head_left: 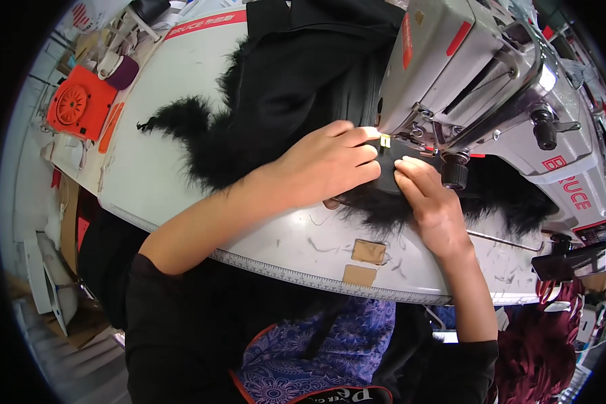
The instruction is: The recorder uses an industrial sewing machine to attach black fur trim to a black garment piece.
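Note:
A black garment [283,87] with long black fur [212,151] along its edges lies across the sewing machine's bed. Its smooth part passes under the needle area [386,141] of a white sewing machine [427,60], where a small light shines. My left hand [330,165] is closed on the cloth just left of the needle, fingers bent and fingertips close to the presser foot. On the near right side of the needle, my right hand [427,192] has its fingers together, gripping the cloth; its thumb is mostly hidden. More fur shows below and right of this hand.
Two small brown patches [369,252] sit near the table's front edge, which carries a ruler strip [283,271]. At the left are an orange fan-like device [81,104] and a purple spool [119,72]. A phone-like black device [572,261] stands at right, above dark red fabric [535,343].

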`<control>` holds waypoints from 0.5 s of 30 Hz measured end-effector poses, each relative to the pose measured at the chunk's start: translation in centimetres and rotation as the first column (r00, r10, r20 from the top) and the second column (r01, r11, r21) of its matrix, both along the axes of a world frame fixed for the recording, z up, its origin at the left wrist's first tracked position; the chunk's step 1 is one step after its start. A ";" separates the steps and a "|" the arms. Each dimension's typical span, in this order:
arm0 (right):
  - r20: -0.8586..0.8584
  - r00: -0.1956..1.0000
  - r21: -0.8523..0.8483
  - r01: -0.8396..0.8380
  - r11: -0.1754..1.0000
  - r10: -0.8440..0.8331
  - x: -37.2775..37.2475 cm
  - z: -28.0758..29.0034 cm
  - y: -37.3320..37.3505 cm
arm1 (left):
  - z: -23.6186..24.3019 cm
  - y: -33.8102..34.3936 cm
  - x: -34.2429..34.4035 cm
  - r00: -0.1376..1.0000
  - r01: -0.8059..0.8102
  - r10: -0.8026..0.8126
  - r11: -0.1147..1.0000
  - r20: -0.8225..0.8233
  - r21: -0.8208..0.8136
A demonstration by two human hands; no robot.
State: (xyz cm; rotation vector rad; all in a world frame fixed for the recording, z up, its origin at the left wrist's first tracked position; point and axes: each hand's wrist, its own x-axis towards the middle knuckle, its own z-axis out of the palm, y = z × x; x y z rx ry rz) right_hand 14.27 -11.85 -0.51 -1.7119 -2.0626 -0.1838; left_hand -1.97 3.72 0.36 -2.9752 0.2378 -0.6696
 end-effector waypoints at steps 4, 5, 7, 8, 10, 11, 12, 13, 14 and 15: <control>-0.029 1.000 0.019 0.001 1.000 -0.001 0.4 -0.7 0.0 | 0.2 1.4 -0.7 0.984 0.091 -0.085 0.995 -0.156 0.031; -0.034 0.999 0.028 0.003 1.000 -0.002 0.4 -0.7 -0.1 | -0.2 1.5 -0.8 0.984 0.091 -0.085 0.995 -0.155 0.031; -0.042 0.999 0.042 0.007 0.999 -0.005 0.1 -0.7 0.0 | -1.0 1.8 -1.1 0.991 0.132 -0.132 0.991 0.010 0.038; -0.046 0.999 0.040 0.012 0.999 -0.010 0.0 -0.7 0.1 | -1.3 2.1 -1.2 0.991 0.133 -0.134 0.990 0.009 0.041; -0.052 0.999 0.034 0.017 0.999 -0.015 0.0 -0.7 0.1 | -1.3 2.1 -1.3 0.989 0.130 -0.125 0.990 0.079 -0.061; -0.056 0.998 0.020 0.022 1.000 -0.020 0.0 -0.6 0.0 | -1.2 2.1 -1.3 0.989 0.130 -0.125 0.990 0.078 -0.062; -0.058 0.998 0.007 0.026 1.000 -0.026 0.1 -0.6 -0.1 | -1.0 2.1 -1.3 0.993 0.118 -0.117 0.991 0.023 -0.058; -0.057 0.998 0.008 0.026 1.000 -0.026 0.2 -0.6 -0.1 | -0.8 2.1 -1.3 0.994 0.107 -0.108 0.993 -0.033 -0.054; -0.060 0.998 0.002 0.020 1.000 -0.020 0.4 -0.7 -0.2 | -0.9 2.2 -1.3 0.994 0.106 -0.108 0.993 -0.032 -0.054; -0.063 0.998 -0.004 0.015 1.000 -0.015 0.4 -0.7 -0.2 | -1.1 2.2 -1.2 0.992 0.127 -0.128 0.990 -0.013 -0.057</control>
